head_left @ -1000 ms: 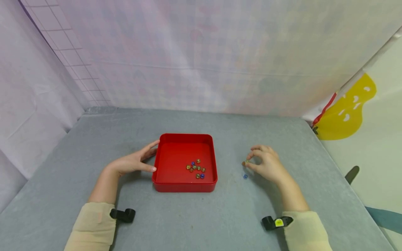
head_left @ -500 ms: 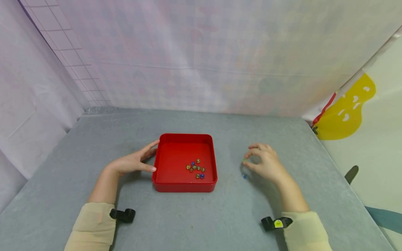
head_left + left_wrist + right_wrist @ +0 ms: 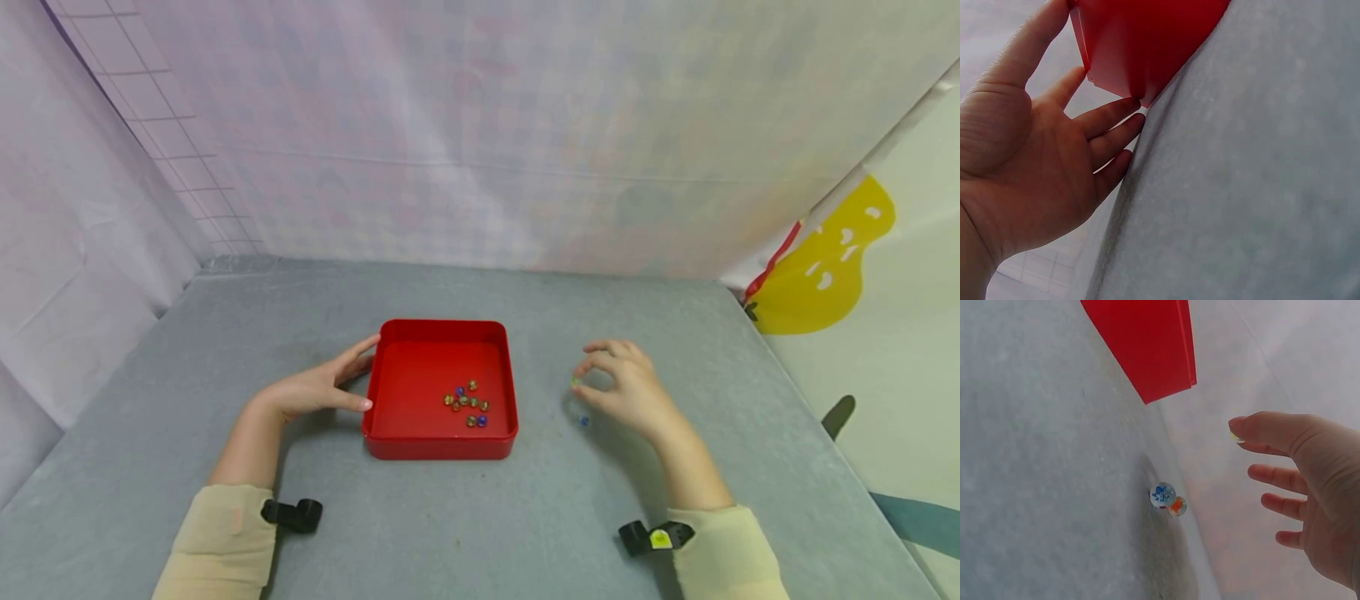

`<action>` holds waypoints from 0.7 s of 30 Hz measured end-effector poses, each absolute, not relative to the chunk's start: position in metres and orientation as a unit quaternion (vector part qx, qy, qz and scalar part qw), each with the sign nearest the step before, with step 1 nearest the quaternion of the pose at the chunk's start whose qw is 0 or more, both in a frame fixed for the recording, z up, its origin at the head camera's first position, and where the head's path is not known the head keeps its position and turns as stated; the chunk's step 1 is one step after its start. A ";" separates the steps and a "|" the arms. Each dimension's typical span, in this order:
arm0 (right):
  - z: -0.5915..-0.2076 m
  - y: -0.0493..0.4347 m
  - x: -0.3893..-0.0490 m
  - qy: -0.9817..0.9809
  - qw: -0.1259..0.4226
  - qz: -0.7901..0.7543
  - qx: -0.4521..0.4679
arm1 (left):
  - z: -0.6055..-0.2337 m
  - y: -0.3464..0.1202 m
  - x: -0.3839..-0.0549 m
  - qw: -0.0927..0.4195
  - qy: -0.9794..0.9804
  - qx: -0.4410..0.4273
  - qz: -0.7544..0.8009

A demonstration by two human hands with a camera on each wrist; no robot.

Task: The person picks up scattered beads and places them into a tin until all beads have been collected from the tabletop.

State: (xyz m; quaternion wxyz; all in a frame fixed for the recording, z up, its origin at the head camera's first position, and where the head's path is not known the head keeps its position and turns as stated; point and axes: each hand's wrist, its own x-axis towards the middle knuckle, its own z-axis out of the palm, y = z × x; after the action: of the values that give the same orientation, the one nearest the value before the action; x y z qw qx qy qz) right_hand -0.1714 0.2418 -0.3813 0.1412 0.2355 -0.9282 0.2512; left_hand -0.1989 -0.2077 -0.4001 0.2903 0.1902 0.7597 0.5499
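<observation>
Between thumb and index finger my right hand (image 3: 618, 387) pinches a small yellow-green marble (image 3: 1237, 437), lifted off the table. Below that hand a clear marble with blue inside (image 3: 1162, 495) lies on the grey cloth, with an orange marble (image 3: 1177, 506) behind it in the right wrist view. In the head view the orange one cannot be made out. A square red tray (image 3: 441, 447) stands left of the right hand, and several gold and blue marbles (image 3: 464, 401) lie inside it. My left hand (image 3: 318, 390), fingers spread, touches the tray's left side with thumb and fingertips.
Grey cloth (image 3: 465, 525) covers the table. A pale curtain (image 3: 480, 142) hangs along the back, and white sheeting (image 3: 67, 217) hangs on the left. To the right is a pale panel with a yellow printed shape (image 3: 825, 275).
My right hand has risen slightly and shifted left towards the tray with the yellow-green marble. The left hand and the tray stay in place.
</observation>
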 end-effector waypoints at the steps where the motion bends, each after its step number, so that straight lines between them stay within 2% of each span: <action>1: -0.381 0.241 -0.171 -0.927 0.143 0.253 0.237 | -0.400 -0.208 -0.199 0.290 0.760 0.190 0.550; 21: -0.378 0.224 -0.167 -0.912 0.168 0.263 0.265 | -0.399 -0.208 -0.198 0.292 0.757 0.194 0.552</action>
State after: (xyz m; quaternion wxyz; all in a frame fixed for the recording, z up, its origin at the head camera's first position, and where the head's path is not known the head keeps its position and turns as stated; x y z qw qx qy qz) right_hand -0.1669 0.2244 -0.3783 0.1679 0.2648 -0.9124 0.2632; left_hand -0.1977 -0.2078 -0.3985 0.2917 0.1940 0.7568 0.5518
